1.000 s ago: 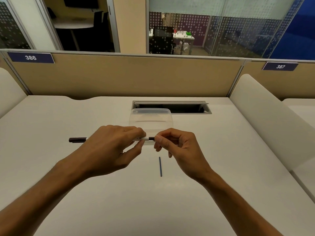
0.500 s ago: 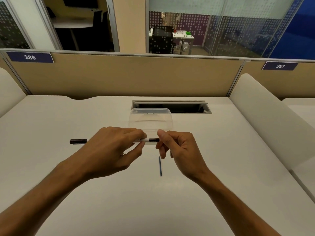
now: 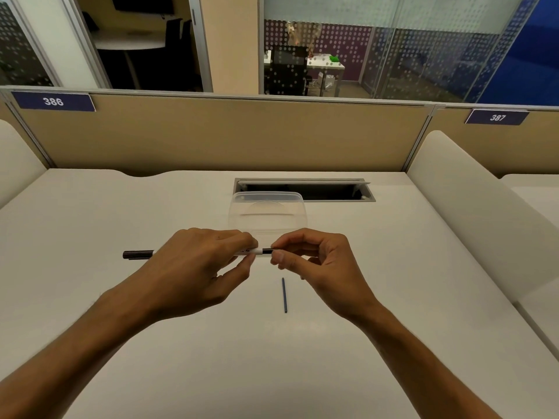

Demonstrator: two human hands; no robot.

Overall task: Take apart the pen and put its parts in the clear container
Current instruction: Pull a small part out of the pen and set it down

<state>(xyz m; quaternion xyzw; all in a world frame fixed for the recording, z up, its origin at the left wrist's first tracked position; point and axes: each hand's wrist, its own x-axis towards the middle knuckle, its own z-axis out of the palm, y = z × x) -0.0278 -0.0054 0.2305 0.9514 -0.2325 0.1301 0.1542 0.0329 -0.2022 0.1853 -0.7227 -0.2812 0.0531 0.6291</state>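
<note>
I hold the pen [image 3: 137, 254] level above the white desk; its dark cap end sticks out to the left and its white barrel shows between my hands. My left hand [image 3: 196, 267] wraps the barrel. My right hand [image 3: 317, 261] pinches the black end piece at the barrel's right end with thumb and forefinger. A thin blue refill [image 3: 284, 295] lies on the desk just below my right hand. The clear container [image 3: 269, 211] stands right behind my hands, and nothing shows inside it.
A cable slot [image 3: 305, 190] opens in the desk [image 3: 302, 358] behind the container. A tan partition [image 3: 227, 137] closes the back, and white side dividers [image 3: 472, 207] flank the desk on the left and right.
My right hand has shifted slightly along the pen's right end, with a little more of the black end piece showing. The refill and container have not moved.
</note>
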